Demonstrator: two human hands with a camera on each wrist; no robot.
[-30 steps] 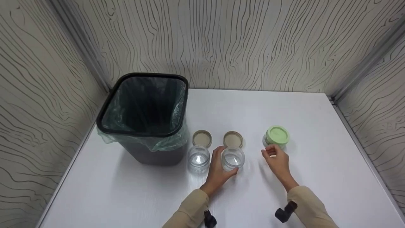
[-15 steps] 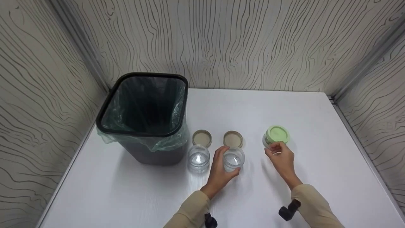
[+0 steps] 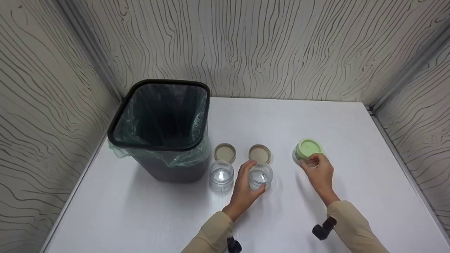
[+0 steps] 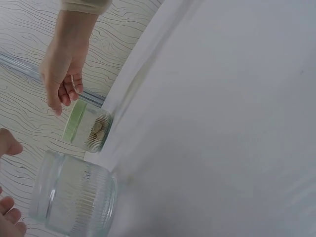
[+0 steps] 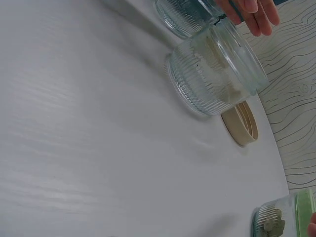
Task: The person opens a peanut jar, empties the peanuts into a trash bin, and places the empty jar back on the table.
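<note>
My left hand (image 3: 244,191) spreads its fingers and thumb about the rim of a clear lidless glass jar (image 3: 261,176). In the left wrist view, its fingertips (image 4: 11,215) hover just above the rim of that ribbed jar (image 4: 79,195), apart from the glass. My right hand (image 3: 320,174) has loosely curled fingers at the near edge of a glass jar with a green lid (image 3: 308,148). In the left wrist view, the right fingers (image 4: 69,91) hang close over the green lid (image 4: 75,121). Several small brownish pieces (image 4: 98,129) lie inside this jar.
A second lidless glass jar (image 3: 221,175) stands left of my left hand. Two round tan lids (image 3: 225,153) lie behind the lidless jars, one behind each. A dark bin (image 3: 182,172) with a green liner (image 3: 191,158) stands at the left on the white table (image 3: 140,218).
My right hand has moved right and slightly away from me, closer to the green-lidded jar. My left hand has shifted only slightly at the lidless jar. The jars and lids stay put.
</note>
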